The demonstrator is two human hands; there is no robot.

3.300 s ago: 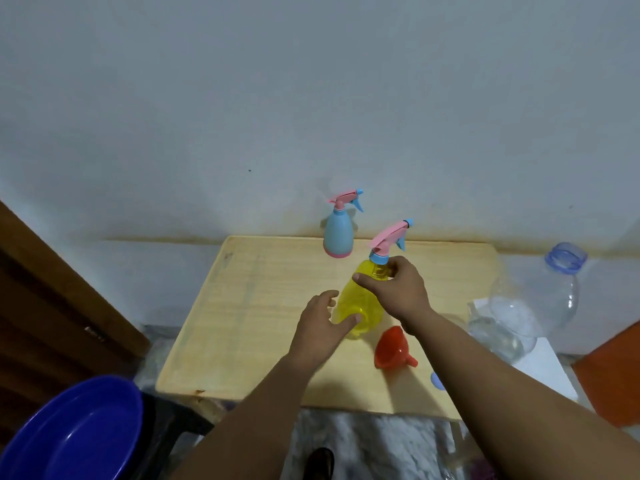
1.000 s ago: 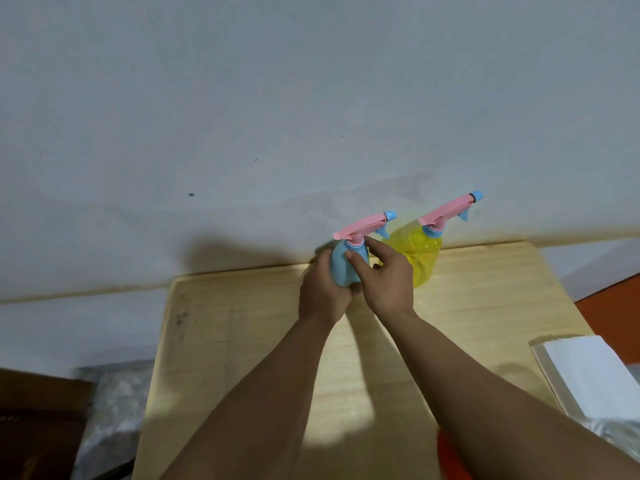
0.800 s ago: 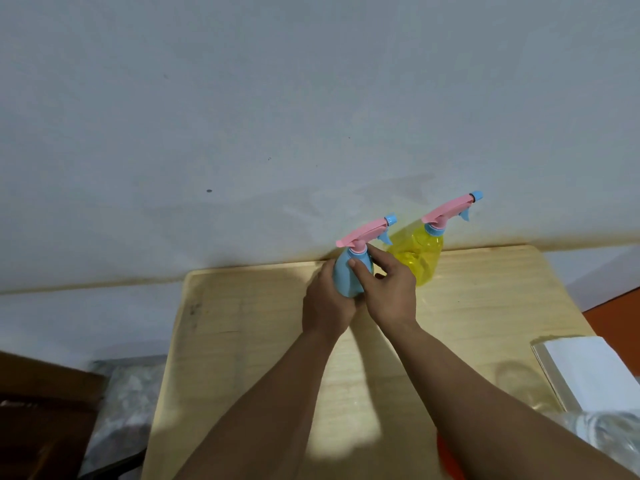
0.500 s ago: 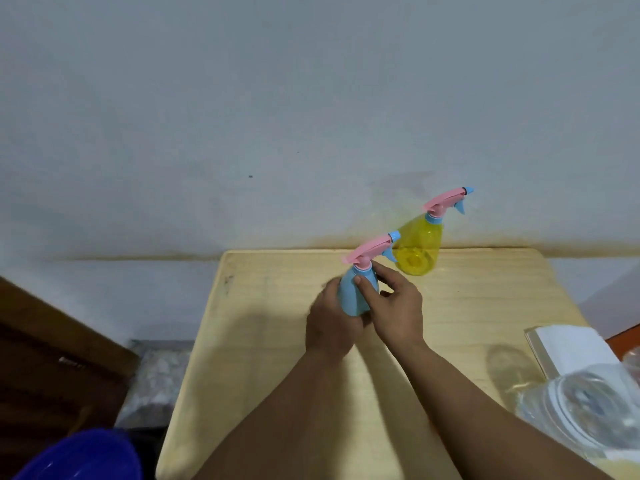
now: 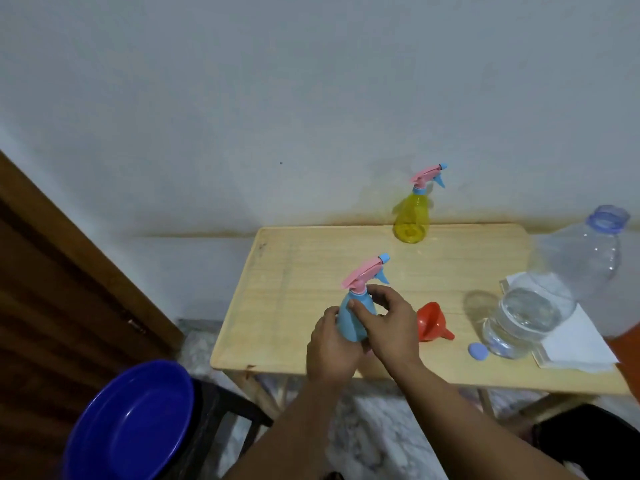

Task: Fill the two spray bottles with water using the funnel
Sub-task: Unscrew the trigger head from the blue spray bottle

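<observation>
Low centre of the frame: blue spray bottle (image 5: 354,315) clasped between both hands above the near edge of the wooden table (image 5: 304,271). Left hand (image 5: 330,353) wrapped around the lower body from the left side, closed on it — a steadying hold, probably to stop the body from turning. Right hand (image 5: 384,327) also closed on the bottle, thumb and fingertips set high on the shoulder just under the pink trigger head (image 5: 363,273), the sort of placement suited to twisting the head off; head seated on the neck, so bottle not yet open to take water. Whether the base touches the tabletop — cannot tell, hidden behind the hands.

Just right of the right hand: red funnel (image 5: 431,323) lying on its side, spout towards the lower right, close enough to pick up once the neck is free. Further right, large clear water bottle (image 5: 533,313), partly filled, mouth uncapped towards the upper right corner, its small blue cap (image 5: 478,351) lying on the table just beside the base. White paper (image 5: 581,341) beneath and behind that bottle.

Upper centre-right, at the table's far edge against the wall: yellow spray bottle (image 5: 412,216), upright, head on, well apart from the hands — parked out of the working space. Lower left corner: blue basin (image 5: 131,420), off the table.
</observation>
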